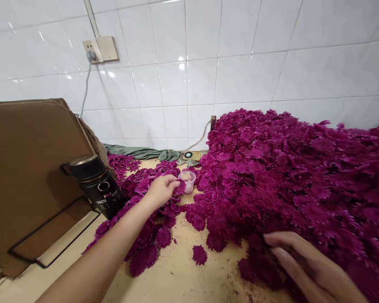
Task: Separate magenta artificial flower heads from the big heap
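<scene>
In the head view, the left hand is right at the clear cup, thumb and finger clamped on one magenta petalled disc. That disc sits just left of the cup, overlapping its edge in view; whether they touch, I can't tell. It's round, so no long axis to call; its flat face looks tilted up toward the camera. And here's the right hand, nearer the camera and right of the cup, fingertips at the edge of the big flower pile; whether its fingers are together on anything, I can't tell. A smaller heap spreads left of the cup. The step in hand, I'd judge, is handling a single disc at the cup; the next move calls for a light pinch, keeping petals uncrushed and the cup upright.
</scene>
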{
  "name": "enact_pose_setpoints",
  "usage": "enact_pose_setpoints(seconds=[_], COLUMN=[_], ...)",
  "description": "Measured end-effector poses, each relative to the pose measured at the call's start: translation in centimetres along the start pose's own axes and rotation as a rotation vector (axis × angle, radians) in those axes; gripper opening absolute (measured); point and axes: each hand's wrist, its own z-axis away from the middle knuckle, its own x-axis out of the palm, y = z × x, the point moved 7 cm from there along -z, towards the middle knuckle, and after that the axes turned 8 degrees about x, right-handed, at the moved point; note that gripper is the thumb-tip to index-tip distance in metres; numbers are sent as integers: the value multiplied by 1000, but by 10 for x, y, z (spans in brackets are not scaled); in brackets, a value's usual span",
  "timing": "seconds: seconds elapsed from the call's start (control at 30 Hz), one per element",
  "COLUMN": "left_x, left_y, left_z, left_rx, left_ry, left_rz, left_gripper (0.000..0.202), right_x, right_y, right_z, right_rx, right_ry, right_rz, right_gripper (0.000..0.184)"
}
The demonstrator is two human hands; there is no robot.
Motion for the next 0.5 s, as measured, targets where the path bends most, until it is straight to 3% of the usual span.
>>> enact_pose_setpoints(seconds=[0.1, 0.13, 0.17, 0.23, 0.3, 0.4, 0.5], left_x=[37, 45, 48, 47, 49, 56, 63], left_y=[55, 75, 92, 116, 128, 133, 136], left_z=[29, 37, 44, 55, 61, 66, 74], left_rx=[131, 189, 256, 346, 374, 389, 419], left_ry=[-124, -127, -86, 27, 65, 17, -90], left_rz=[201, 377, 501, 539, 506, 530, 779], left_gripper=[24, 23, 21, 21, 27, 34, 39], right_x=[25, 32, 36, 39, 34, 21, 19], right_y=[-35, -43, -49, -53, -50, -35, -11], right_z=[-15, -18, -20, -21, -19, -12, -1], right_rx=[85, 99, 112, 122, 131, 184, 329], right_ry=[-25, -40, -45, -56, -50, -16, 7], right_rz=[-92, -87, -80, -75, -114, -213, -361], right_gripper=[30, 29, 29, 30, 31, 31, 37])
